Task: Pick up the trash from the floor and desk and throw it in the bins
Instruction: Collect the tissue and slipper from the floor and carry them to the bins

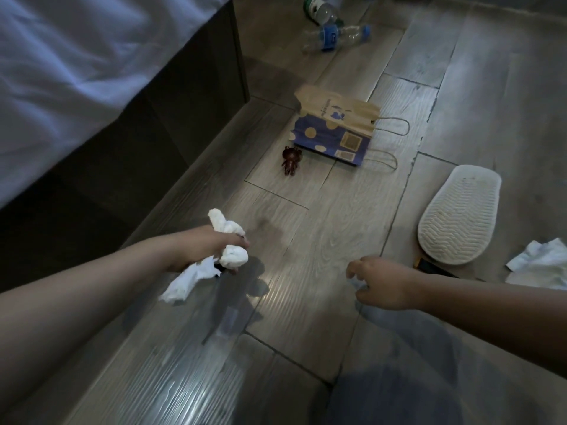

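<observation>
Tissues (234, 256) sit clenched in the left hand (205, 250) (right hand (382, 283) curled, contents unclear).

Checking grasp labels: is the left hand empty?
No, the left hand grips a wad of crumpled white tissue.

Both forearms (92, 289) are bare, with a bluish trouser knee (399, 381).

Two bottles (320, 9) (337, 36), one bag (333, 130), one slipper (457, 214), one figurine (291, 160).
</observation>
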### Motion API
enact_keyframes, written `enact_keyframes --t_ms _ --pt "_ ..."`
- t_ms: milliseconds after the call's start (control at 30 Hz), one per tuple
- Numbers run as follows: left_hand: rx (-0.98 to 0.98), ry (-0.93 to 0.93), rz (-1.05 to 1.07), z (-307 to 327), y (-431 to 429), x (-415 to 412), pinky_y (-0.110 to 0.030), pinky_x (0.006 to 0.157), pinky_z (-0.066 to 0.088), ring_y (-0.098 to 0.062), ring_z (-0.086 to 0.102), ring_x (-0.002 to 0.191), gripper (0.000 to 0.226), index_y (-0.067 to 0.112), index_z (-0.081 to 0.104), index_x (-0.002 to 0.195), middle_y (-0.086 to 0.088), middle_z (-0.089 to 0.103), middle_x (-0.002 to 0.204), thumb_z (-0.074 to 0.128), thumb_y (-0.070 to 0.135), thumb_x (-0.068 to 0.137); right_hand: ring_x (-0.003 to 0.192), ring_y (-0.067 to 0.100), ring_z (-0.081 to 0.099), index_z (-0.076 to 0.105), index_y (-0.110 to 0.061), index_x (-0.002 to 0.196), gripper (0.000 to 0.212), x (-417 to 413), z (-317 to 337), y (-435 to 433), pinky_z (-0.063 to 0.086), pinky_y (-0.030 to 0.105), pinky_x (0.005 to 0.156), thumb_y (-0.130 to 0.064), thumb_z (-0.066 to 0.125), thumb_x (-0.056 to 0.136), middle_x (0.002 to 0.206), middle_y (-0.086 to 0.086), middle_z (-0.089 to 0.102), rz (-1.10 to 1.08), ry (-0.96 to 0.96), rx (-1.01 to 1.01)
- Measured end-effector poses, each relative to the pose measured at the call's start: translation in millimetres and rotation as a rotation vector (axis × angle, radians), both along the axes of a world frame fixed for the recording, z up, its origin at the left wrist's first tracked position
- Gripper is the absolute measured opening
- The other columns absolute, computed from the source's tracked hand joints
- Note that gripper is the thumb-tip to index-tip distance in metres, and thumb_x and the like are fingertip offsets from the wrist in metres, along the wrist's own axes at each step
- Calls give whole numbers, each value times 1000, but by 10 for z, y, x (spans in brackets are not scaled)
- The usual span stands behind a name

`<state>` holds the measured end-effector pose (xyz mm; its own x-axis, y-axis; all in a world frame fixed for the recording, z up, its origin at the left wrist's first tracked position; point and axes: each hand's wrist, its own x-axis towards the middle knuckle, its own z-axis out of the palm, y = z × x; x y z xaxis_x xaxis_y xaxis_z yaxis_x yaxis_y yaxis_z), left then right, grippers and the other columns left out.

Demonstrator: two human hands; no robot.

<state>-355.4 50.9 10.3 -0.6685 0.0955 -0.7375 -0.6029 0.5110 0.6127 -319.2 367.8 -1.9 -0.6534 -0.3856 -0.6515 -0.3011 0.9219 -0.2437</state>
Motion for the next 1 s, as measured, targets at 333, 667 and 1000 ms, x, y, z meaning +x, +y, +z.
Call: enact_keyframes --t_ms 333,667,1000 --pt "-298 38 -36 -446 -100 985 -26 65 50 -8 65 61 45 24 68 59 8 69 59 81 61 37 115 24 51 47 -13 131 43 101 -18 -61 42 29 89 -26 54 91 128 10 52 64 -30 25" --pt "-449 270 -148 -596 11 1153 -30 60 51 -12 64 63 24 24 57 62 5 63 61 75 37 55 116 26 52 46 -16 134 46 146 -33 -50 46 36 95 -30 54 90 130 11 52 92 -20 86" --pt "-497 9 -49 -573 15 936 -23 56 41 -15 63 67 22 13 68 71 -1 67 71 77 29 59 116 26 52 45 -15 134 47 137 -63 -37 46 36 94 -30 55 90 130 10 53 100 -10 76"
